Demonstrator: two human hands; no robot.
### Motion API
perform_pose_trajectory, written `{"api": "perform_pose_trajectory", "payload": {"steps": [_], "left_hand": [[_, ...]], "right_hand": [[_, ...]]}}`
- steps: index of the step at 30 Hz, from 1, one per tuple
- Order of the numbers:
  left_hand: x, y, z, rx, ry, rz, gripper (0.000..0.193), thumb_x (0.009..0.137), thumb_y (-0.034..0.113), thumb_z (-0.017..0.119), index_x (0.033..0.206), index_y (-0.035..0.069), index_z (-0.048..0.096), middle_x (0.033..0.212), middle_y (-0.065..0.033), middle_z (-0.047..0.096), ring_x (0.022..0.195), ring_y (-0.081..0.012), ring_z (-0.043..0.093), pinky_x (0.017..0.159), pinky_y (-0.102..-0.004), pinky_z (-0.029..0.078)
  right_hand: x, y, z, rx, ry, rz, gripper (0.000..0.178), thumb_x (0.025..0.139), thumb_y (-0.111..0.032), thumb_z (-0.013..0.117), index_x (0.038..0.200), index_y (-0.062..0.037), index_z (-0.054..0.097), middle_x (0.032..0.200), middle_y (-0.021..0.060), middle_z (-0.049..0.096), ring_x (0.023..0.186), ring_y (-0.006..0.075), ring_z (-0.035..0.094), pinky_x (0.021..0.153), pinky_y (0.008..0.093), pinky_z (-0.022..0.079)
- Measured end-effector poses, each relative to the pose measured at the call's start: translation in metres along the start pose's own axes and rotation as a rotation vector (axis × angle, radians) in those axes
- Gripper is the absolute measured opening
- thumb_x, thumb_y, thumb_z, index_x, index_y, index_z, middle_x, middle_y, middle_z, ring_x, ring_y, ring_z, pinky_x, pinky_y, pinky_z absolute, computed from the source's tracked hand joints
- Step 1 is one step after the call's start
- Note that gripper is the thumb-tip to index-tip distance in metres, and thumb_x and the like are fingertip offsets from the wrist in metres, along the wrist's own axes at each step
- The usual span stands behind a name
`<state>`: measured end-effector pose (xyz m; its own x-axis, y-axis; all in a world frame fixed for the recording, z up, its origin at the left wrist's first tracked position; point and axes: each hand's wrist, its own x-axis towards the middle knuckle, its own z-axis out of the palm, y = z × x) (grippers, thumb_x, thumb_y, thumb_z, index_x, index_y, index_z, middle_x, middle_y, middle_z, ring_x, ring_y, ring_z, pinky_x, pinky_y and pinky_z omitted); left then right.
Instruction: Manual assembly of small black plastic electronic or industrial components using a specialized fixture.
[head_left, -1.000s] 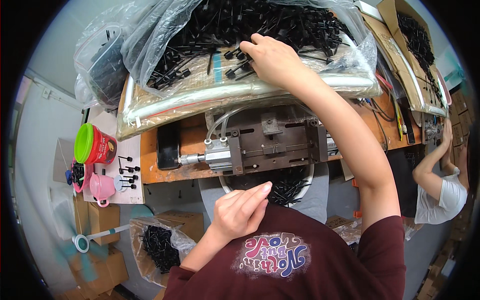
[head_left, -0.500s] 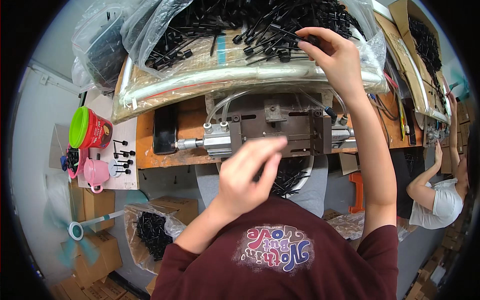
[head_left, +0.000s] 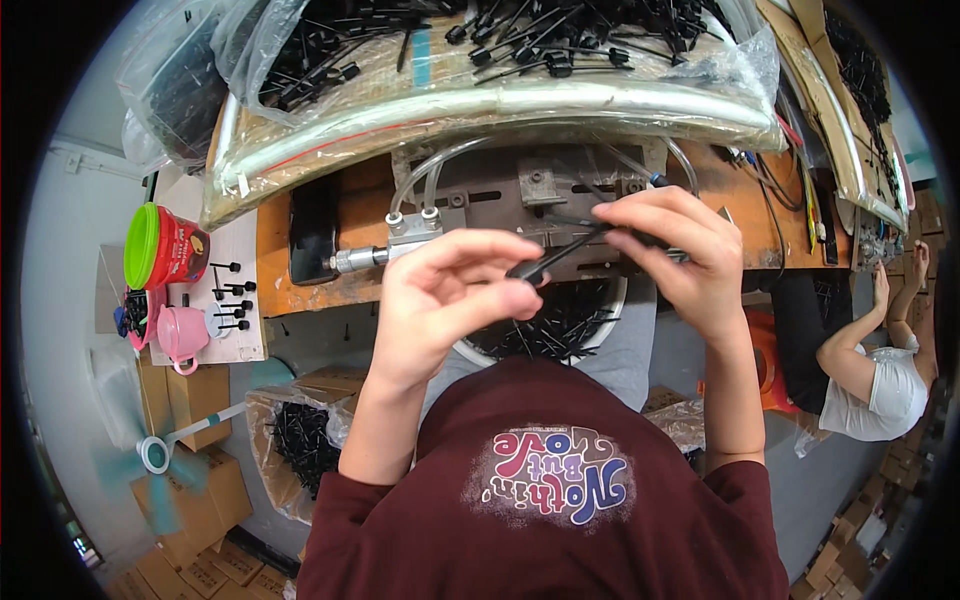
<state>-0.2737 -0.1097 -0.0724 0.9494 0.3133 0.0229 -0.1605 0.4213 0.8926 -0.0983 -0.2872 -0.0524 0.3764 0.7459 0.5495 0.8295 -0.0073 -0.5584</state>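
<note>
In front of my chest, over the near edge of a metal fixture [head_left: 485,210], both hands meet at a black plastic part [head_left: 562,256] with a thin stem and thicker head. My left hand [head_left: 440,305] has thumb and forefinger around the head. My right hand [head_left: 685,250] pinches the stem's other end; more dark stems show by its fingertips, but I cannot tell how many it holds. Just below, a white bowl [head_left: 622,300] in my lap holds a heap of similar black parts [head_left: 560,325]. The fixture's middle is partly hidden by my hands.
Beyond the fixture, a plastic-covered tray [head_left: 450,112] carries loose black parts. Clear air hoses [head_left: 432,170] curve above the fixture. At left stand a red-and-green bucket [head_left: 165,245] and pink cup [head_left: 183,335]. A turning fan [head_left: 155,455] stands lower left; another person [head_left: 875,385] works at right.
My right hand has come back from the tray toward my chest, bringing a black part. The left hand has risen slightly and turned, its fingers now around the head. The view has shifted.
</note>
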Motion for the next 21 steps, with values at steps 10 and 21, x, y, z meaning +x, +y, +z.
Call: {"api": "perform_pose_trajectory", "payload": {"steps": [10, 21], "left_hand": [[-0.018, -0.073, 0.010, 1.310, 0.093, 0.554, 0.028, 0.069, 0.008, 0.083, 0.095, 0.005, 0.073, 0.117, -0.0106, 0.070, 0.085, -0.0227, 0.070, 0.074, -0.0328, 0.057], [0.002, -0.080, 0.016, 1.571, 0.051, 0.580, 0.027, 0.069, 0.015, 0.081, 0.093, 0.006, 0.072, 0.121, -0.0098, 0.070, 0.071, -0.0201, 0.068, 0.069, -0.0291, 0.055]], "right_hand": [[-0.030, -0.007, 0.009, 0.385, 0.305, 0.483, 0.024, 0.085, 0.007, 0.072, 0.108, 0.0042, 0.071, 0.099, 0.0102, 0.070, 0.085, 0.0125, 0.063, 0.072, 0.0233, 0.050], [-0.048, -0.013, 0.027, 0.341, 0.344, 0.452, 0.022, 0.082, 0.007, 0.074, 0.104, 0.0041, 0.072, 0.097, 0.0091, 0.071, 0.089, 0.0139, 0.064, 0.079, 0.0248, 0.049]]}}
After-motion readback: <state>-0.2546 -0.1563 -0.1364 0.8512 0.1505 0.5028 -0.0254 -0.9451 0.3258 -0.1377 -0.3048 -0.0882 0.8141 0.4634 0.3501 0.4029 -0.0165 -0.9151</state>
